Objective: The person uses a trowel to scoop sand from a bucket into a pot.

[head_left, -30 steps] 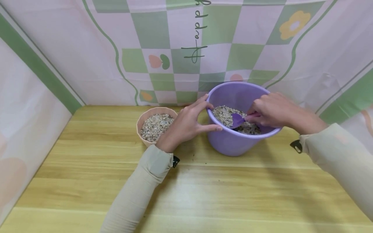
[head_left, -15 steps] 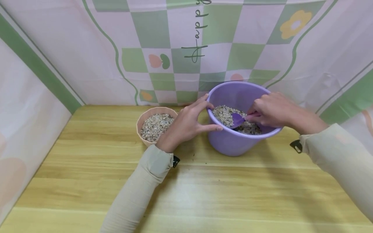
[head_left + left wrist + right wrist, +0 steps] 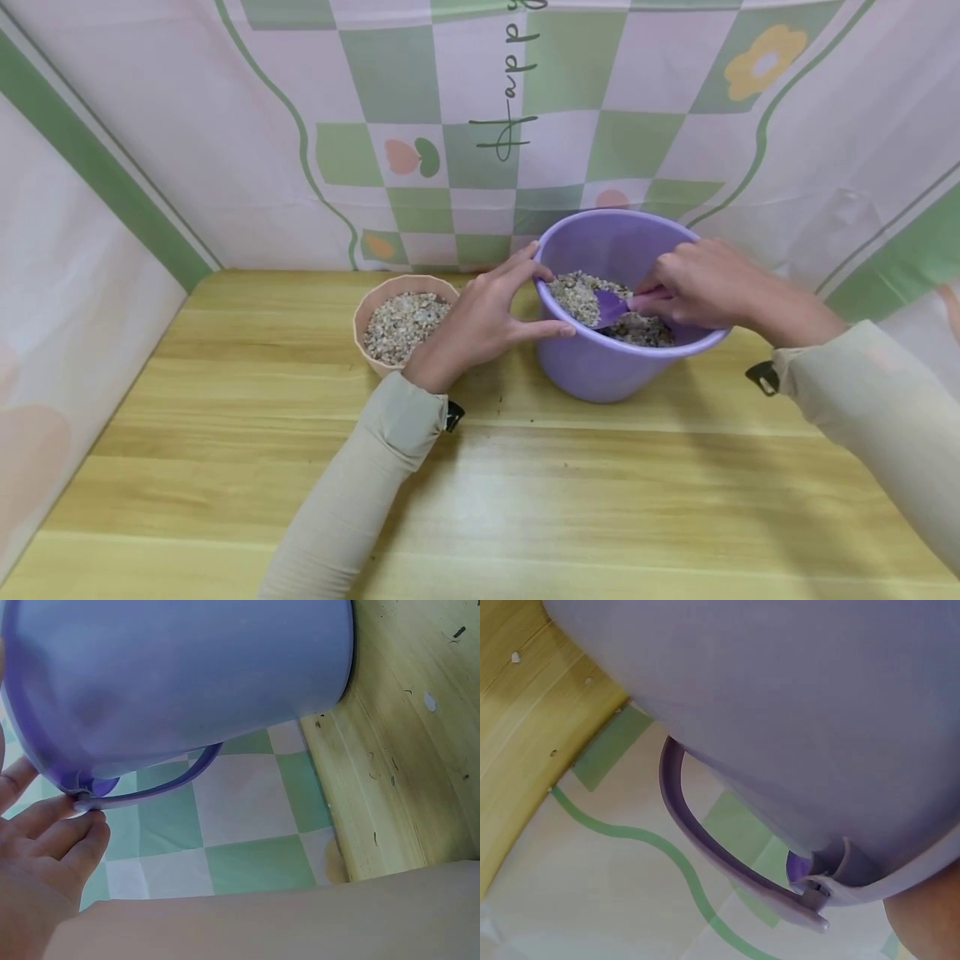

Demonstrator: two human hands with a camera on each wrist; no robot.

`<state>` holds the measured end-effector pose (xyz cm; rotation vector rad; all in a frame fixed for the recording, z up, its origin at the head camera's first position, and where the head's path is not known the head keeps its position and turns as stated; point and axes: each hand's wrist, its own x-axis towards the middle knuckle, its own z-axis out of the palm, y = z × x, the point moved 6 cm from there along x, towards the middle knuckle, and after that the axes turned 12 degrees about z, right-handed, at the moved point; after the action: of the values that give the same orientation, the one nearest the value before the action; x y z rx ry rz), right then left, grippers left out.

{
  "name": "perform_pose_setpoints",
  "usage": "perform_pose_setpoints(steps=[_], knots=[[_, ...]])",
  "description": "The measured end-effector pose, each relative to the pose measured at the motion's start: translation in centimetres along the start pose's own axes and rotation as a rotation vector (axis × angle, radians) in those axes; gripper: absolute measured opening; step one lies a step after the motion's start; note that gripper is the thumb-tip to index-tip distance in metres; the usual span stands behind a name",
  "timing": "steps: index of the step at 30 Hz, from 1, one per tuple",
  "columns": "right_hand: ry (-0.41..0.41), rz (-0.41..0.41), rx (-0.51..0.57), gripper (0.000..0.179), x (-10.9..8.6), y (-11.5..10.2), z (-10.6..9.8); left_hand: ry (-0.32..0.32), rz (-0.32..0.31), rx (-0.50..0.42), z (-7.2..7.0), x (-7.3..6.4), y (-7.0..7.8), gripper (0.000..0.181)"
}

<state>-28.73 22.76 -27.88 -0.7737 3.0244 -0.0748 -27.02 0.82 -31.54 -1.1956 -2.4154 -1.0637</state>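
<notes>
A purple bucket [image 3: 592, 371] stands on the table with grey-beige gravel [image 3: 573, 300] inside. My left hand [image 3: 480, 321] holds its rim at the left, fingers over the edge and thumb along the front. In the left wrist view, the fingers [image 3: 64, 832] touch the rim close to where the handle [image 3: 172, 782] joins. My right hand [image 3: 693, 283] reaches over the rim and grips the handle of a small purple shovel [image 3: 612, 308], whose blade rests on the gravel. The right wrist view shows the bucket's outside and hanging handle [image 3: 705, 844]; the shovel is hidden there.
Left of the bucket, partly behind my left wrist, stands a peach bowl [image 3: 363, 354] filled with similar gravel. A few dark crumbs lie on the wooden table [image 3: 570, 500]. A checkered cloth [image 3: 480, 158] hangs right behind the bucket and bowl.
</notes>
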Motion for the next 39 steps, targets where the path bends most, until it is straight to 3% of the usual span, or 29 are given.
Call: perform_pose_setpoints(steps=[39], knots=[[0.034,-0.008,0.060,0.009,0.04,0.21,-0.09,-0.002,-0.002,0.004,0.04,-0.12,-0.09,0.065]])
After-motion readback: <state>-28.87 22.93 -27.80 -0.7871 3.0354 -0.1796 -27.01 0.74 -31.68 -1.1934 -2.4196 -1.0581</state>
